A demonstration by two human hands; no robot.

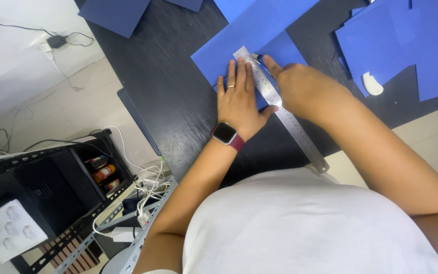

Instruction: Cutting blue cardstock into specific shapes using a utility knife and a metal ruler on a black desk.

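The left hand (238,101) lies flat, fingers spread, pressing a steel ruler (280,106) onto a blue sheet (249,35) on the dark bench (168,96). It grips nothing; a ring sits on one finger and a watch (225,133) on the wrist. The right hand (302,86) is curled just beside the ruler's far end, index finger stretched along a slim dark tool (259,58) whose tip meets the sheet at the ruler's edge; what kind of tool it is, I cannot tell. The ruler runs slantwise, its near end past the bench's near edge. More blue sheets (411,45) lie toward the far right corner, a small white piece (372,83) on them.
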